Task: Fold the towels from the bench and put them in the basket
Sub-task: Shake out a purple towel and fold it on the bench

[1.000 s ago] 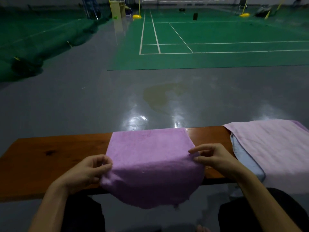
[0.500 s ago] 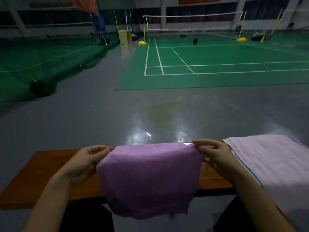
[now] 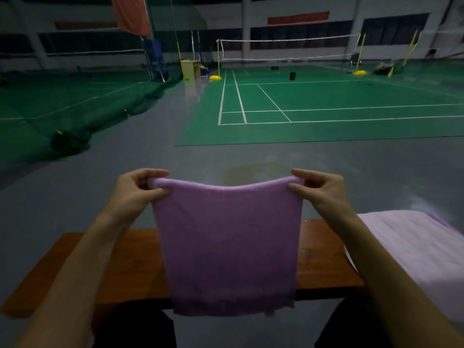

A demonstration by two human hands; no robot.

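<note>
Here, purple towel hanging, pinched by left hand, right hand

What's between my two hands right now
The top edge of the purple towel spans from the left hand to the right hand, sagging a little at the middle; the head view shows each hand pinching a top corner.

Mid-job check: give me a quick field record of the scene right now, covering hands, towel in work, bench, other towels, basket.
left hand: pinches the purple towel's top left corner
right hand: pinches its top right corner
purple towel: held up, hanging in front of the bench
bench: wooden, bare part at left
pale pink towel: lies on the bench's right end
basket: not in view
</note>
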